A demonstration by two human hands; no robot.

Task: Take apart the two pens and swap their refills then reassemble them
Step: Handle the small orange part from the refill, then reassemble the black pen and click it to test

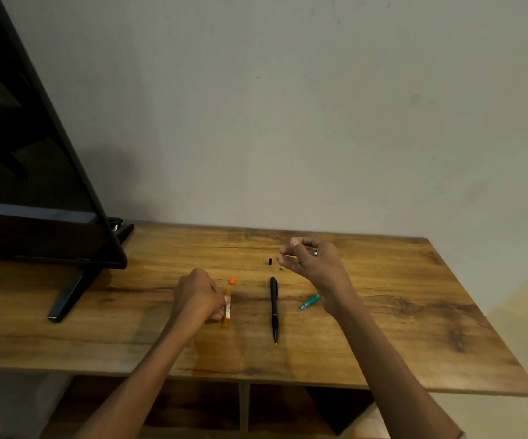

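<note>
A: Start at the right hand (pixel 311 259). Its fingers (pixel 283 250) are pinched nearly closed on something thin and pale, perhaps a refill, though it is too slight to be sure. The hand is raised above the back of the surface (pixel 399 312).

B: And the left hand (pixel 197 294)?

A: It is curled down onto the orange pen barrel (pixel 228 307), fingers closed around its side and pressing it to the wood. The barrel lies roughly end-on to the person.

B: So what could go wrong?

A: Mostly small loose parts. An orange cap (pixel 232 281) sits just beyond the barrel, and a small black piece (pixel 270 261) with a tiny speck beside it lies just under the right hand. A careless sweep of either wrist could flick them off the surface or toward the monitor stand (pixel 66 299).

B: The black pen (pixel 274 308)?

A: It lies between the hands and looks whole, tip toward the person. It is round, so a nudge would likely roll it. The teal pen (pixel 309 301) is half hidden behind the right forearm, touching or nearly so; I cannot tell which. Dropping that arm could push it toward the front edge.

B: And the thin thing in the pinch?

A: If it is a refill, it could bend on a misaligned push into a barrel.
</note>
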